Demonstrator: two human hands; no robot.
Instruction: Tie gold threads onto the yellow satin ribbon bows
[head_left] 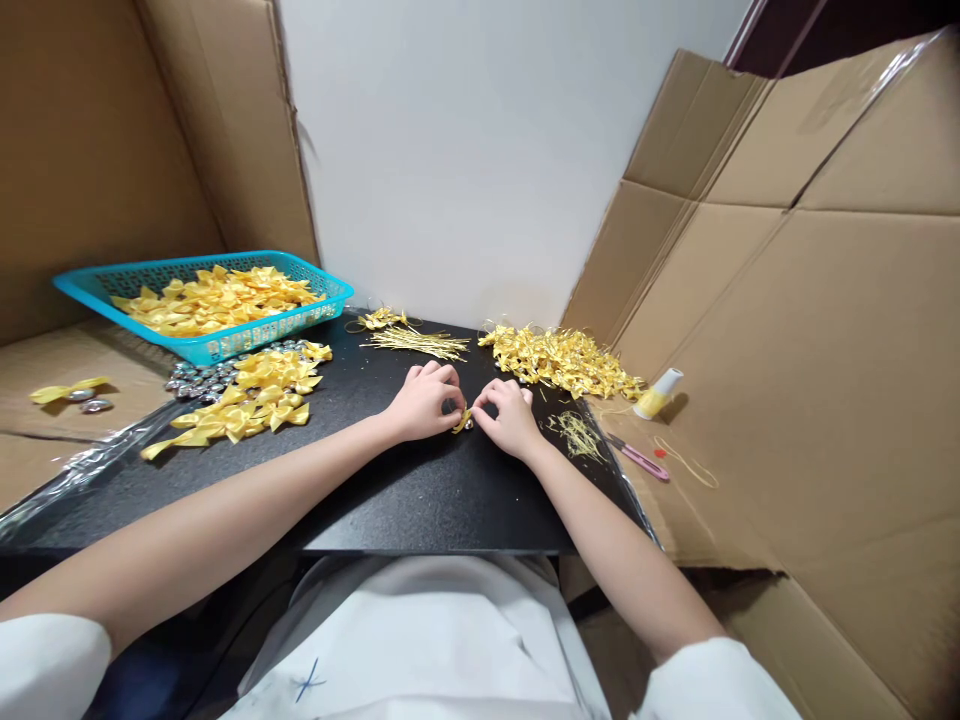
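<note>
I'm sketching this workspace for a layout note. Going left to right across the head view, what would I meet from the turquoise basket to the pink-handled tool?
Turquoise basket → left hand → small yellow piece between the two hands → right hand → tangle of thin yellow strands → pink-handled tool.

There is one small bit of yellow ribbon [460,422] just below the middle of the frame, a tiny way to the left. It looks soft and a little shiny. It is being held, so part of it is covered up — its whole shape is hard to see. At its right side is a round silver bead [469,424] (very small, with a bright shine on it). The two are very close together — I can't tell if they are joined.
</note>
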